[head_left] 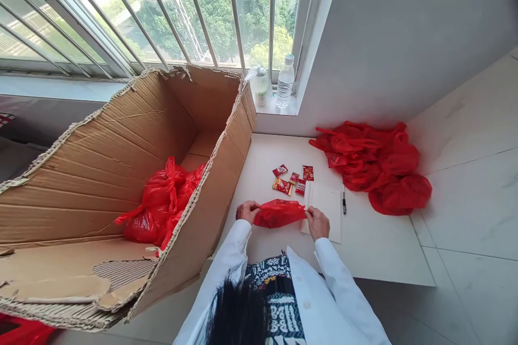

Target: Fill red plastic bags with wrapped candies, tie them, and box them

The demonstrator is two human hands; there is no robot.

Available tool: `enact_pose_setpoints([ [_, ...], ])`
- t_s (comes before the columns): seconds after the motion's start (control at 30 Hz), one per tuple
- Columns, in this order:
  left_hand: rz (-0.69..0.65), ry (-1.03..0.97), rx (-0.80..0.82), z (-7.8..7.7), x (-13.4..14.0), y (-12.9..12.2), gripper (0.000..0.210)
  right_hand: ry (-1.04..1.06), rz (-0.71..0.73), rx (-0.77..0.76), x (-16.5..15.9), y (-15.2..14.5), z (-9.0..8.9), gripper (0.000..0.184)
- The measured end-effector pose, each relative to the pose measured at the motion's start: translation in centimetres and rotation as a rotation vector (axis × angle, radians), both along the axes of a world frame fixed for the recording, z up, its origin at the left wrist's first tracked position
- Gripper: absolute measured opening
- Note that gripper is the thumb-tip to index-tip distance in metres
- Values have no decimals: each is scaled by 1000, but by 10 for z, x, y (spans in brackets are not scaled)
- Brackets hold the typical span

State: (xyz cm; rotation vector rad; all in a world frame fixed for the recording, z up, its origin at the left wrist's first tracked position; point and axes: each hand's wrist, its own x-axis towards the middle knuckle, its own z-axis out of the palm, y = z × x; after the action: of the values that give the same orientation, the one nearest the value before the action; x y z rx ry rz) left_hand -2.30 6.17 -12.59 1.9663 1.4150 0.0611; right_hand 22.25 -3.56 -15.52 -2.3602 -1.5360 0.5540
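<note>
A thin red plastic bag [280, 214] is stretched sideways between my two hands, above the near part of the white table. My left hand [247, 212] pinches its left end, and my right hand [318, 222] grips its right end. Just beyond the bag lie several small red snack packets [282, 186] in a loose group. Under my right hand and beside it is a white sheet of paper [329, 210] with a few faint marks. A black pen [344, 202] rests along the paper's right edge.
A large open cardboard box [210, 194] stands left of the table, with several tied red bags [157, 199] inside. A heap of red plastic bags [372, 156] lies at the table's back right. A clear water bottle [285, 83] stands on the windowsill beside another container.
</note>
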Motion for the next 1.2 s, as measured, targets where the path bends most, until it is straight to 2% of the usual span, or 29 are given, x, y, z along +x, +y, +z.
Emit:
enact_pose_setpoints([
  [0.07, 3, -13, 22, 4, -12, 1, 22, 24, -17, -15, 13, -6, 1, 22],
  [0.13, -21, -20, 61, 9, -15, 1, 25, 63, 33, -5, 18, -7, 6, 26],
  [0.23, -115, -32, 113, 14, 6, -2, 36, 144, 204, 39, 8, 5, 15, 58],
  [0.27, -163, -35, 117, 15, 17, -5, 38, 175, 267, 45, 0, 12, 18, 62],
  [0.33, -266, -29, 102, 13, 39, -11, 35, 233, 362, 37, -16, 25, 20, 55],
  [0.4, -338, -3, 79, 9, 56, -19, 29, 278, 389, 18, -29, 34, 20, 33],
  [0.47, -356, 35, 66, 4, 61, -25, 27, 316, 354, 18, -35, 37, 20, 18],
  [0.57, -303, 70, 74, 1, 52, -27, 23, 390, 221, 77, -32, 29, 23, 14],
  [0.67, -202, 51, 104, 6, 35, -19, 20, 502, 10, 173, -20, 19, 28, 13],
  [0.8, -95, -47, 150, 22, 21, -1, 14, 721, -251, 303, 0, 12, 34, 27],
  [0.9, -62, -135, 168, 38, 16, 12, 11, 886, -344, 375, 16, 7, 42, 29],
  [1.03, -128, -225, 182, 70, 10, 20, 12, 1031, -341, 372, 30, -1, 57, 34],
  [1.2, -296, -287, 196, 114, 5, 8, 22, 1121, -281, 299, 29, -2, 76, 33],
])
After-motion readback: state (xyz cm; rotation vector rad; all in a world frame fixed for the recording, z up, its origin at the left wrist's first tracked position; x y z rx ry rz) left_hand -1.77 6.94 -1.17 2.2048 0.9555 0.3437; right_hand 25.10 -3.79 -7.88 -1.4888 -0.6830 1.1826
